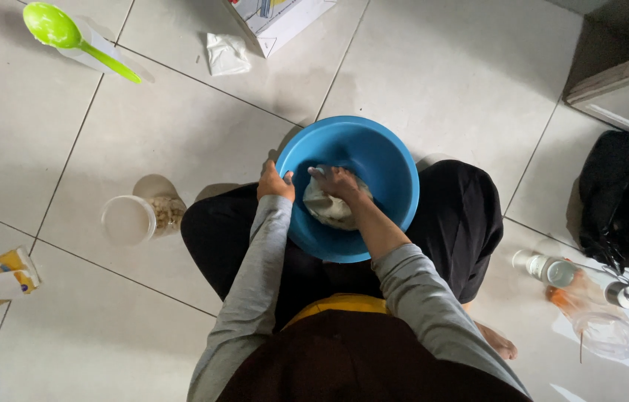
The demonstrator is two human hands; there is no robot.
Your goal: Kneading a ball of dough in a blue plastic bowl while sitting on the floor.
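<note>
On the lap of the person sitting on the tiled floor [180, 134], a blue bowl [389, 160] rests between the knees — propped there, it seems, so it stays steady. The left hand [275, 184] is closed over the near rim, thumb inside, bracing it. The right hand [337, 181] presses down, fingers curled, into a pale lump of dough [327, 210] lying in the bowl's bottom — gripping it loosely rather than lying flat.

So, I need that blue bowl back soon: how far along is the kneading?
Already done: the mix has come together as one pale lump of dough in the blue bowl. In hand: the right hand presses into it while the left hand grips the rim. Left: the lump looks rough and uneven, so probably more kneading.
</note>
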